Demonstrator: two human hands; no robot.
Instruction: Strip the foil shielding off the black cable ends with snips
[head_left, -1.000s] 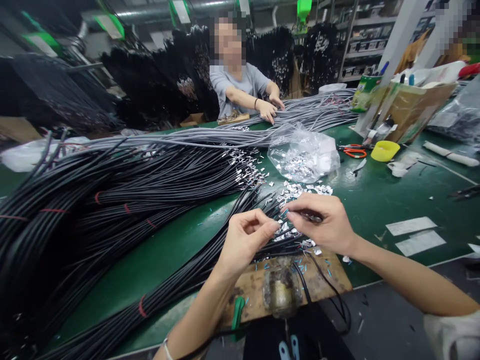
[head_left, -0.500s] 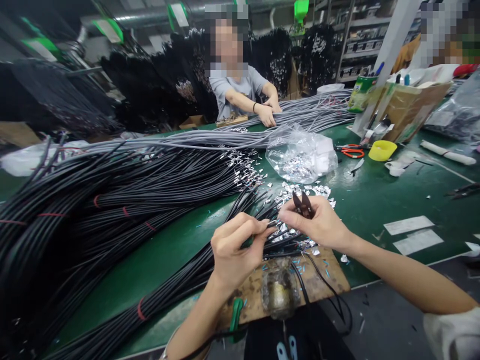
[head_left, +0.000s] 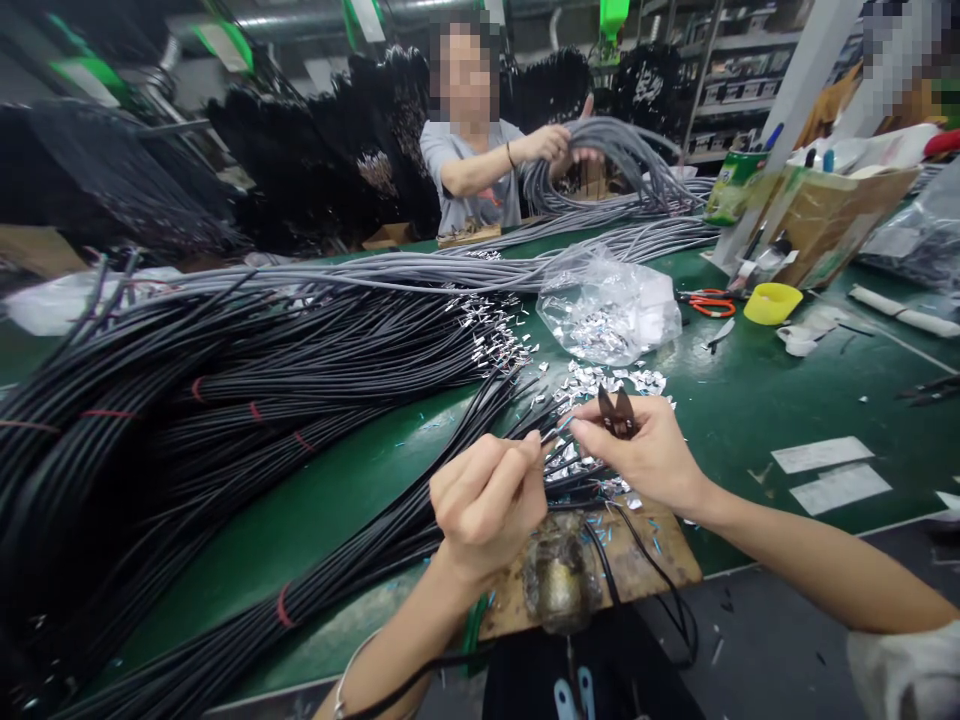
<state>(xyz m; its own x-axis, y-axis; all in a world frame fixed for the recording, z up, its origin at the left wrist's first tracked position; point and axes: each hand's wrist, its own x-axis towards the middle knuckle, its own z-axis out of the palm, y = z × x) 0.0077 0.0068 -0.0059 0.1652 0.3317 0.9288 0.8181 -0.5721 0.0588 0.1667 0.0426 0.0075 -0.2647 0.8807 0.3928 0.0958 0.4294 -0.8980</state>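
My left hand (head_left: 487,500) is closed in a pinch on the stripped end of a black cable (head_left: 550,437). Thin wires, one of them light blue, show at the tip between my hands. In my right hand (head_left: 652,455) a pair of small dark snips (head_left: 618,414) is tucked, blades apart and pointing up. That hand's thumb and forefinger close at the wire ends; their exact hold is too small to tell. Below lies a wooden board (head_left: 637,560) carrying a tape-wrapped metal device (head_left: 559,575). A tied bundle of black cables (head_left: 322,575) runs beside my left hand.
Several more black cable bundles (head_left: 262,400) cover the left of the green table (head_left: 750,410). Foil scraps (head_left: 600,380) and a clear plastic bag (head_left: 611,310) lie ahead. Orange-handled pliers (head_left: 709,302) and a yellow ring (head_left: 772,303) are at right. Opposite, a person holds grey cables (head_left: 615,140).
My left hand has rolled over, its back now facing me, and the wires at the cable tip are spread. Across the table, the person has lifted a loop of grey cables.
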